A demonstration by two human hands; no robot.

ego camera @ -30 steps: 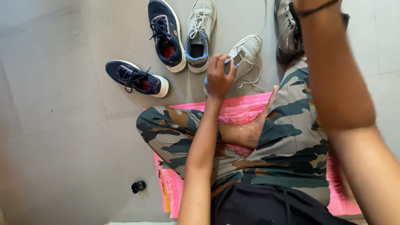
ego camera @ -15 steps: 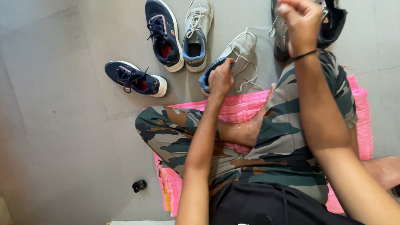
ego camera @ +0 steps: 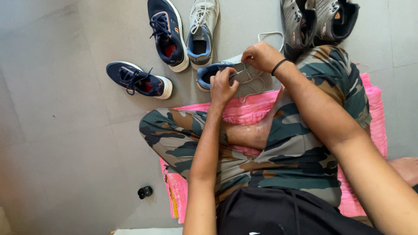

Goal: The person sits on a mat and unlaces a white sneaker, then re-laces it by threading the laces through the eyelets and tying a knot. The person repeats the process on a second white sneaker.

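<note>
Since half a second ago your right hand (ego camera: 261, 56) has dropped from up by the dark shoes to the grey shoe (ego camera: 230, 74), and that shoe now lies lower, close against the pink mat (ego camera: 370, 113).

Nearest you, both forearms run out over your crossed legs in camouflage trousers (ego camera: 300, 148). Your left arm reaches straight toward 12 o'clock; your right arm comes in from 4 o'clock, bent at the wrist, with a black band (ego camera: 278, 66) around it.

Your left hand (ego camera: 223, 87) rests on the grey shoe with fingers curled, thumb and forefinger pinched on its tongue or lace; you cannot tell which. Your right hand's fingers are bunched together on the white lace (ego camera: 254, 80) at the shoe's upper side, and a loop of lace stands free at 12 o'clock from that hand.

The grey shoe lies on its side on the floor (ego camera: 65, 130), just past the mat's far edge, its blue-lined opening toward 9 o'clock.

Beyond it, a grey shoe with blue lining (ego camera: 202, 30) and a navy shoe (ego camera: 167, 35) stand close at 11 o'clock; another navy shoe (ego camera: 139, 80) lies at 9 o'clock, well apart. A dark pair (ego camera: 318, 21) crowds your right hand at 1 o'clock. Open floor stretches toward 9 o'clock, with a small black object (ego camera: 145, 192) near your left knee.
</note>
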